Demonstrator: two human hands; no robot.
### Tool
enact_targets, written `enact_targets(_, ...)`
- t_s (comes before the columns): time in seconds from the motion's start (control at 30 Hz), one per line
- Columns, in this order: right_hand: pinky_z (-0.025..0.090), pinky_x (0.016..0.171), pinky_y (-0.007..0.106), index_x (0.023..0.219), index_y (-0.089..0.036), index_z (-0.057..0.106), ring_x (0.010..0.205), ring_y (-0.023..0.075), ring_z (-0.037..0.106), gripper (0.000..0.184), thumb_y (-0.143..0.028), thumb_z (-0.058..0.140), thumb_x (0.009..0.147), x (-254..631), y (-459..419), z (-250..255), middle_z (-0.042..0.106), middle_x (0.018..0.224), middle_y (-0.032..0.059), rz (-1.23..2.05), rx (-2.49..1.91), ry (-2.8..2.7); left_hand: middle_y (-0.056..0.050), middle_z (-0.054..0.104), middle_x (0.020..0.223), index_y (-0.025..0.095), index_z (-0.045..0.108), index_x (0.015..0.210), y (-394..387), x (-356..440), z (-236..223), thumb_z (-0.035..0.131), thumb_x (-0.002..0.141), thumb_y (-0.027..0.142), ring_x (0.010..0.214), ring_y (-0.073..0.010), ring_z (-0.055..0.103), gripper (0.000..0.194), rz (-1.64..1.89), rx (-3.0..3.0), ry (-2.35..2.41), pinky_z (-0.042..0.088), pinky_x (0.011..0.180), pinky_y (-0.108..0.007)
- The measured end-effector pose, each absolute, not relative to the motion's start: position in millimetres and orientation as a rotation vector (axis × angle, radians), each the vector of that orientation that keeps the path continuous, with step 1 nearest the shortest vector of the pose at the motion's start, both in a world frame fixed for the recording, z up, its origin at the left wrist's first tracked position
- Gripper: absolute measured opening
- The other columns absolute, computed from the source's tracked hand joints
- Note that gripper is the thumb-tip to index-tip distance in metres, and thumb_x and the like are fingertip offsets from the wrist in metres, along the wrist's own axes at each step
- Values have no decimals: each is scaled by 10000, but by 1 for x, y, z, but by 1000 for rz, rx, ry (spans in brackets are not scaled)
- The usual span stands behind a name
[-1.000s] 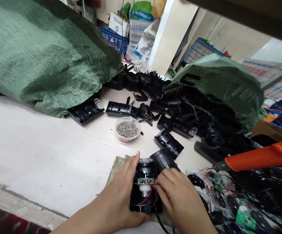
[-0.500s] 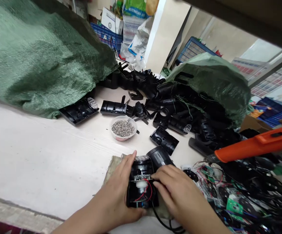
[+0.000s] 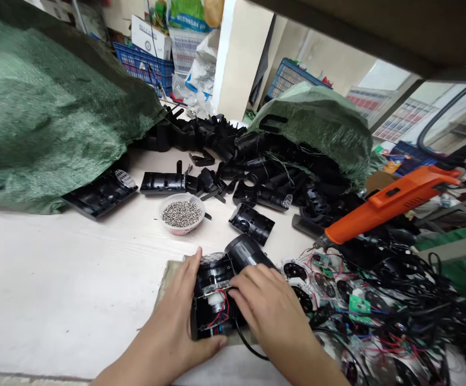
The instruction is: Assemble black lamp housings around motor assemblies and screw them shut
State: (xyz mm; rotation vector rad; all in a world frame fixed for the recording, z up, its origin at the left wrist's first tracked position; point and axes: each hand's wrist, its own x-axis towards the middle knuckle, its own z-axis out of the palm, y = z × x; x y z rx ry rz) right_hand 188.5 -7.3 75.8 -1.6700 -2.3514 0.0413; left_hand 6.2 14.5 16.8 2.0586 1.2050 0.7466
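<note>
A half-open black plastic housing (image 3: pixel 212 274) lies on a worn cloth pad (image 3: pixel 163 287), its hollow side up. Inside sit a small motor with a white collar (image 3: pixel 216 300) and thin red wires (image 3: pixel 227 306). My left hand (image 3: pixel 174 311) is wrapped round the housing's left side, thumb across its near end. At its right edge, my right hand (image 3: pixel 267 303) has its fingertips closed beside the motor's mount; the exact contact is partly hidden. A black cable (image 3: pixel 244 340) leads out under my right hand. Touching the far right side is a black cylindrical shell (image 3: pixel 251 253).
A tub of small screws (image 3: pixel 182 213) stands beyond the pad. An orange power screwdriver (image 3: pixel 377 206) juts in from the right, above tangled wired motors and circuit boards (image 3: pixel 359 308). Green woven sacks (image 3: pixel 56 118) and piled black housing parts (image 3: pixel 252 222) lie behind.
The view has swung right, so the bench things appear farther left and more of the wired parts shows. Both hands stay on the housing, in nearly the same hold.
</note>
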Motion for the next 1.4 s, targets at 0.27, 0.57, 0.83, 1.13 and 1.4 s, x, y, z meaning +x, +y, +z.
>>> enact_targets(0.27, 388, 655, 272, 741, -187, 576, 725, 151, 524, 153, -91, 550, 858, 190, 3, 73, 590, 740, -9, 169, -1689, -2362, -171, 250, 1497, 233, -49, 1473, 15, 8, 18, 750, 568, 240, 1376, -405, 226, 1207, 687, 2050, 1216, 264, 1080, -613)
enact_targets(0.57, 391, 683, 293, 785, -183, 588, 761, 171, 521, 134, -115, 526, 883, 186, -5, 71, 590, 778, 13, 158, -1746, -2293, -68, 228, 1539, 300, 128, 1464, 21, -3, 25, 584, 817, 328, 1417, -294, 181, 792, 690, 1804, 1101, 167, 1133, -546)
enact_targets(0.83, 396, 678, 298, 755, -193, 579, 744, 173, 524, 146, -121, 537, 875, 186, -2, 73, 589, 744, 2, 116, -1728, -2311, -82, 246, 1529, 284, 115, 1476, 20, -1, 20, 558, 777, 229, 1412, -313, 186, 830, 735, 1841, 1082, 158, 1122, -572)
enact_targets(1.13, 445, 772, 346, 1057, -195, 570, 847, 197, 572, 194, -142, 445, 919, 193, -38, 69, 644, 926, 47, 131, -1656, -2077, -113, 252, 1495, 300, 56, 1474, 8, 3, 16, 554, 823, 234, 1398, -333, 197, 823, 817, 1837, 1142, 191, 1110, -596)
enact_targets(1.4, 458, 698, 294, 1033, -214, 577, 766, 185, 604, 155, -236, 495, 903, 197, -66, 53, 658, 839, 26, 45, -1586, -2083, -116, 250, 1499, 287, 53, 1479, 7, 0, 11, 536, 855, 296, 1398, -338, 191, 790, 826, 1892, 1156, 205, 1108, -592)
